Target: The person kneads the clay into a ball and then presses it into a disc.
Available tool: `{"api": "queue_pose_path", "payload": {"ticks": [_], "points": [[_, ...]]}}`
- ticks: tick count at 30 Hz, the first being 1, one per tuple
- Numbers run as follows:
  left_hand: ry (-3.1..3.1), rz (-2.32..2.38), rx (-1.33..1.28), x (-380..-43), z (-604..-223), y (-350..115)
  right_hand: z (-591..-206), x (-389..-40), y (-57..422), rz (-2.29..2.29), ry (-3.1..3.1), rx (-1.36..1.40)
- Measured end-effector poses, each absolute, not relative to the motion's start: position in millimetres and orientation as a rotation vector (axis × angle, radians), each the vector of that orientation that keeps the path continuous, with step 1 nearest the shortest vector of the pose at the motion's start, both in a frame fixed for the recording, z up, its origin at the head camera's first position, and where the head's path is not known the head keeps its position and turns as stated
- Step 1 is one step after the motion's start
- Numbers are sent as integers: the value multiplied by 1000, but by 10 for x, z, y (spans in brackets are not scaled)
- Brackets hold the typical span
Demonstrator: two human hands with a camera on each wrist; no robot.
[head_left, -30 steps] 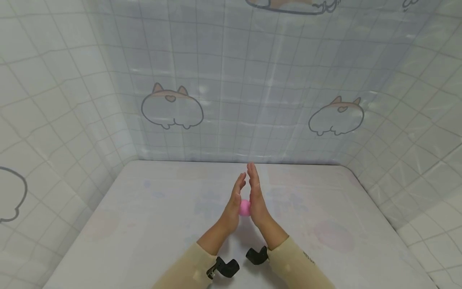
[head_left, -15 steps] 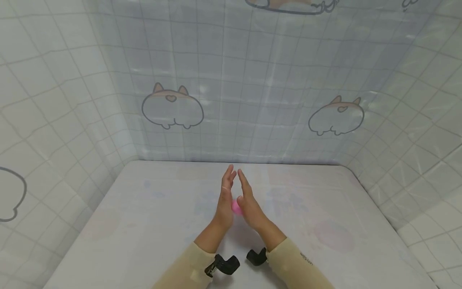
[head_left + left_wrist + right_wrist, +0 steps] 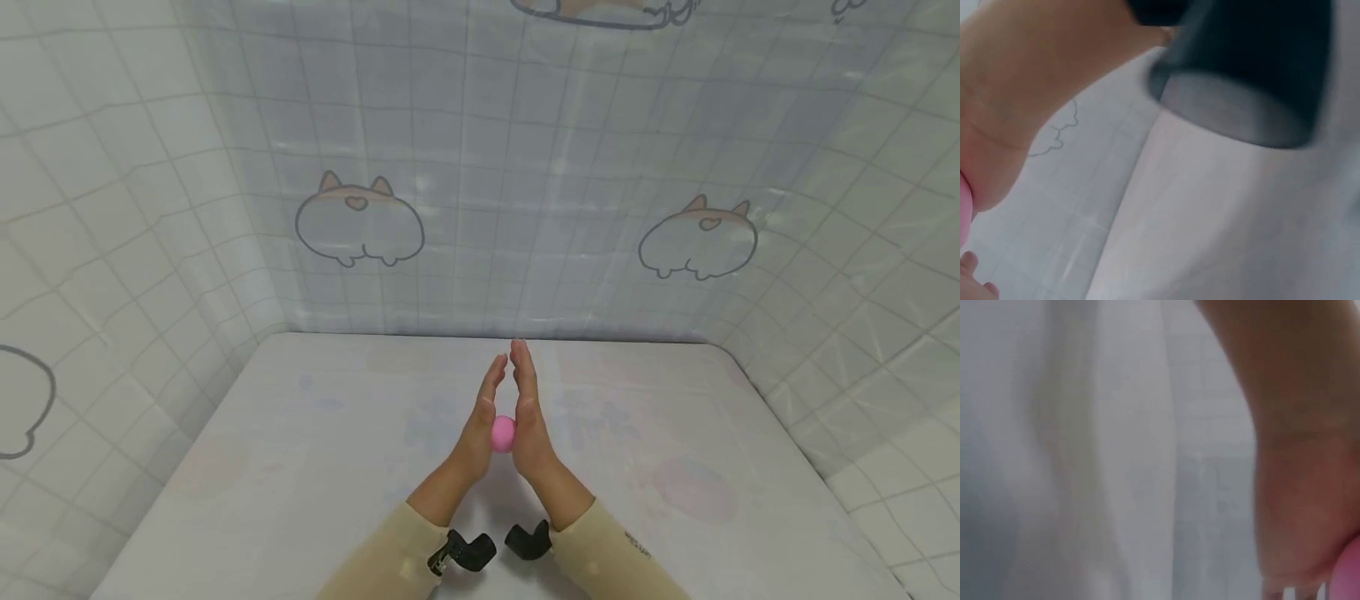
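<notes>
A smooth pink ball sits between the two palms in the head view, above the middle of the table. My left hand presses it from the left with straight fingers pointing away from me. From the other side my right hand presses with its palm, its fingers also straight and reaching slightly farther forward. The fingertips lean toward each other. Part of the pink ball shows at the left edge of the left wrist view, and part of the ball at the lower right of the right wrist view. Its material cannot be told.
A white table with faint pastel blotches lies under the hands. Curtains with a grid pattern and cartoon dogs stand at the back and both sides. Black wrist cameras stick out from the beige sleeves.
The palms have slid back and forth against each other around the ball. Half a second ago the left hand reached farther and both were more to the left; now the right reaches farther again.
</notes>
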State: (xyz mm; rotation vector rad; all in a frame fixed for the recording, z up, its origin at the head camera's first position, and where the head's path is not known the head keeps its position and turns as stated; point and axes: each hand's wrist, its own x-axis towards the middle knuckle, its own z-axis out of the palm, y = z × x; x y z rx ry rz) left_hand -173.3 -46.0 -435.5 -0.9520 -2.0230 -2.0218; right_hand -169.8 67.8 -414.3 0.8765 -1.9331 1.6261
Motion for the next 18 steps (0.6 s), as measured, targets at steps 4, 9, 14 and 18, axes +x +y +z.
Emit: {"api": "queue_pose_path", "payload": {"ticks": [4, 9, 14, 18], "points": [[-2056, -2009, -1036, -1683, -4353, -434, -4114, -1746, 728, 1713, -1931, 765], [-1989, -1979, -1068, -1634, -4309, -396, -4136, -1818, 772, 1898, -1983, 694], [-1915, -1897, -1021, -1638, -4295, -363, -4225, -1828, 764, 2039, -2086, 705], [-1906, -1828, -913, -1675, -4296, -371, -4292, -1790, 726, 2071, -2134, 753]]}}
